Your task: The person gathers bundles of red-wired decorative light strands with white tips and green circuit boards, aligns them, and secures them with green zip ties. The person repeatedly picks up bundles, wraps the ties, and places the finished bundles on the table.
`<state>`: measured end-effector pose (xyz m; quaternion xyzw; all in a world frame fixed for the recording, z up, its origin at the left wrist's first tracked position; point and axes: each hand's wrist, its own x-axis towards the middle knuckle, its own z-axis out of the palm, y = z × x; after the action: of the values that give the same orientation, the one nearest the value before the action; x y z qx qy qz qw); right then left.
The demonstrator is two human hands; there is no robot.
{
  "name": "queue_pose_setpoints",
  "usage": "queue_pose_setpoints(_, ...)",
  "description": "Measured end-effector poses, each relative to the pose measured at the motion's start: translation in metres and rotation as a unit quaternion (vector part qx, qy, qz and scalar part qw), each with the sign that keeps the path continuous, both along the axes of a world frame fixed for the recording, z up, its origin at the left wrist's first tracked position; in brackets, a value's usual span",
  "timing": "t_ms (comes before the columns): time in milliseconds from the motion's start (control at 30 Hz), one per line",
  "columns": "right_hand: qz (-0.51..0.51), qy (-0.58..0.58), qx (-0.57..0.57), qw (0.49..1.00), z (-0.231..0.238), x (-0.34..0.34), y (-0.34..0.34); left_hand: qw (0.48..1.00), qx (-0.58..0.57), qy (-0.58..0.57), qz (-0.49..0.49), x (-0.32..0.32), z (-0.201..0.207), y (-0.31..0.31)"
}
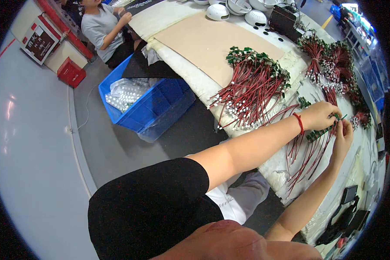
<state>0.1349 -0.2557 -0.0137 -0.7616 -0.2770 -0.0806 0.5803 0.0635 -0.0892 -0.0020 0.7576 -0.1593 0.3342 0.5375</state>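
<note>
My left hand (320,116), with a red cord bracelet at its wrist, reaches across the table. Its fingers pinch a small green circuit board (337,117). Just beside it, my right hand (343,138) is closed on the same board, thumb and fingertips together; the fingers partly cover it. Below the hands lie several more green boards (317,134) with red wire leads (305,158) trailing toward the table's near edge. Left of them is a large loose pile of red wire leads (253,89), with green boards at the far end and white connectors at the near end.
Bundled wire leads (314,54) lie at the far right. White domed housings (217,12) and a black box (285,21) stand at the back. A blue crate (160,104) holds bubble-patterned packaging by the table's left edge. Another person (100,28) sits beyond it.
</note>
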Motion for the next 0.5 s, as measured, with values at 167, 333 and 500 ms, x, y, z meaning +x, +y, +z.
queue_pose_setpoints(167, -0.001, -0.023, -0.041, 0.999, 0.009, -0.004, -0.004, 0.999, 0.049, 0.011, 0.018, 0.001, 0.004, 0.0)
queue_pose_setpoints(333, -0.063, -0.071, -0.037, 0.995, 0.014, -0.022, 0.015, 0.999, 0.032, 0.006, -0.007, 0.006, 0.003, 0.001)
queue_pose_setpoints(500, -0.135, -0.138, -0.065, 0.979, 0.021, -0.035, 0.026, 0.992, 0.103, -0.031, 0.065, 0.007, -0.001, 0.0)
